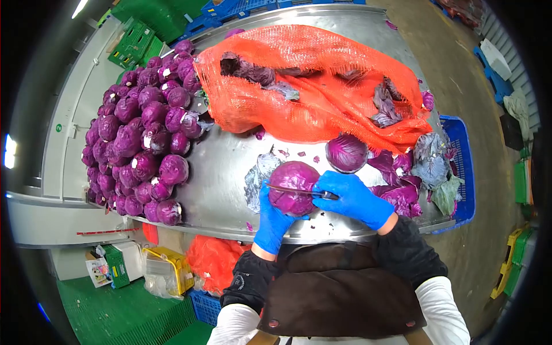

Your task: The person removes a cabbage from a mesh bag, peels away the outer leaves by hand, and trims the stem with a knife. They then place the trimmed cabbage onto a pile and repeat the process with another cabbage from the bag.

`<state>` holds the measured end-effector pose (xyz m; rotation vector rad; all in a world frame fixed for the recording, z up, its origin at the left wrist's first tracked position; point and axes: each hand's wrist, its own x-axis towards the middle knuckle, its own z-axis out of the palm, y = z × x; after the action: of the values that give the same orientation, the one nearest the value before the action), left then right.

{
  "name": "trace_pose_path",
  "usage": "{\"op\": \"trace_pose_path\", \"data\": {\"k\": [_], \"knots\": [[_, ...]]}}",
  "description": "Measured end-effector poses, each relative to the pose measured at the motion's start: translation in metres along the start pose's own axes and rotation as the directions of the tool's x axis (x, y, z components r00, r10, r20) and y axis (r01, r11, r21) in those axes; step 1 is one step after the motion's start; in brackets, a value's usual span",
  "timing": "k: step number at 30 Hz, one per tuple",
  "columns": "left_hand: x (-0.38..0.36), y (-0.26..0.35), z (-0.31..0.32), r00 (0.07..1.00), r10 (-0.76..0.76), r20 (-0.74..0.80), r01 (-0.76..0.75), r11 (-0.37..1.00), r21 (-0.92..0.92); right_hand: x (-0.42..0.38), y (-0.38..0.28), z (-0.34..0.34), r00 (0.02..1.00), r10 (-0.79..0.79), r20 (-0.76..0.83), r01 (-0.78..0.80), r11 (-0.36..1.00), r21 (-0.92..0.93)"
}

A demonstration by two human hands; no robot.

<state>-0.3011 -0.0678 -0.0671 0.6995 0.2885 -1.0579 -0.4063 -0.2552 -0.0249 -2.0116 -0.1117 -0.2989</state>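
A red cabbage [292, 201] sits at the near edge of the metal table [215, 184]. My left hand [272, 221], in a blue glove, holds its left and lower side. In my right hand [352, 196], also gloved in blue, is a knife [287, 188] with a dark handle; its blade lies across the cabbage. Another red cabbage [347, 153] rests just beyond my right hand. Loose purple leaves [399, 192] lie to the right, and greyish outer leaves [257, 179] are beside the held cabbage on the left.
A large pile of red cabbages [141, 138] covers the table's left end. An orange mesh sack [310, 86] with leaves in it spans the far side. At the right edge stands a blue crate [460, 172]. Below the table, a yellow crate [181, 267] is at the left.
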Motion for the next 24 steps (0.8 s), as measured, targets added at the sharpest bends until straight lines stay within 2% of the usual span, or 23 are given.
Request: {"op": "trace_pose_path", "data": {"k": [1,2,3,4,5,6,7,8,9,10,12,13,17,18,20,22,24], "knots": [[-0.001,0.004,0.0,0.998,0.06,0.017,-0.061,0.995,0.078,0.006,0.005,0.008,0.993,-0.093,-0.07,0.094,0.996,0.009],[-0.003,0.009,0.0,0.993,0.116,0.039,-0.12,0.981,0.155,0.008,0.005,0.014,0.994,-0.083,-0.076,0.083,0.997,0.0],[-0.007,0.017,-0.004,0.985,0.069,0.155,-0.068,0.998,-0.015,0.01,0.001,0.02,0.946,0.298,-0.132,-0.224,0.888,0.401],[-0.008,0.021,-0.014,0.984,0.056,0.167,-0.053,0.998,-0.018,0.013,-0.001,0.024,0.778,0.627,-0.036,-0.406,0.546,0.733],[-0.007,0.023,-0.025,0.978,0.168,0.127,-0.162,0.985,-0.056,0.015,0.006,0.031,0.716,0.69,-0.109,-0.368,0.506,0.78],[-0.004,0.028,-0.032,0.958,0.276,0.081,-0.269,0.959,-0.088,0.018,0.005,0.032,0.709,0.694,-0.124,-0.367,0.514,0.776],[-0.006,0.039,-0.022,0.96,0.265,0.092,-0.257,0.962,-0.09,0.021,0.003,0.032,0.715,0.699,-0.027,-0.433,0.473,0.767],[-0.012,0.05,-0.012,0.917,0.359,0.172,-0.375,0.924,0.069,0.026,0.001,0.033,0.713,0.697,0.073,-0.498,0.432,0.752],[-0.014,0.06,-0.004,0.861,0.435,0.265,-0.492,0.844,0.214,0.032,-0.007,0.033,0.738,0.665,0.111,-0.495,0.423,0.759],[-0.008,0.067,-0.004,0.861,0.43,0.271,-0.489,0.846,0.211,0.038,-0.008,0.038,0.737,0.668,0.103,-0.493,0.427,0.758],[0.004,0.082,-0.002,0.766,0.494,0.411,-0.635,0.678,0.37,0.049,-0.009,0.044,0.751,0.652,0.1,-0.524,0.497,0.692],[0.007,0.091,-0.003,0.753,0.494,0.435,-0.656,0.617,0.434,0.054,-0.009,0.041,0.771,0.627,0.113,-0.506,0.495,0.706],[0.01,0.108,-0.013,0.786,0.429,0.444,-0.616,0.599,0.512,0.07,0.008,0.049,0.752,0.647,0.123,-0.54,0.498,0.678],[0.013,0.113,-0.016,0.786,0.431,0.443,-0.616,0.603,0.507,0.073,0.008,0.047,0.75,0.65,0.123,-0.544,0.499,0.675],[0.02,0.123,-0.022,0.743,0.418,0.523,-0.666,0.545,0.51,0.08,0.01,0.043,0.77,0.596,0.227,-0.548,0.436,0.714],[0.034,0.129,-0.038,0.729,0.413,0.546,-0.678,0.547,0.492,0.084,0.019,0.051,0.754,0.614,0.233,-0.567,0.429,0.704],[0.039,0.132,-0.045,0.715,0.394,0.578,-0.687,0.552,0.472,0.09,0.033,0.063,0.788,0.581,0.203,-0.528,0.468,0.709]]}}
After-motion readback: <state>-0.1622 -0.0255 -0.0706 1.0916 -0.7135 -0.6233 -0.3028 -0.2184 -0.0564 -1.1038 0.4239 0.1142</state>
